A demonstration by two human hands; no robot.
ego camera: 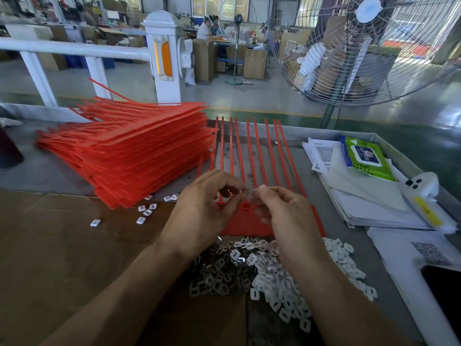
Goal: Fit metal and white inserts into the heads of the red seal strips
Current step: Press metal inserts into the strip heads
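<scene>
Both hands, left (203, 211) and right (282, 213), pinch one small white insert (250, 194) between them above the red seal strips (252, 156); no writing is legible.

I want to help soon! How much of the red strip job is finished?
Hard to say what is done: a few assembled inserts lie loose by the red stack. Right now the left hand and right hand pinch a small piece together over the strip heads. Lots remains: piles of metal inserts and white inserts.
</scene>
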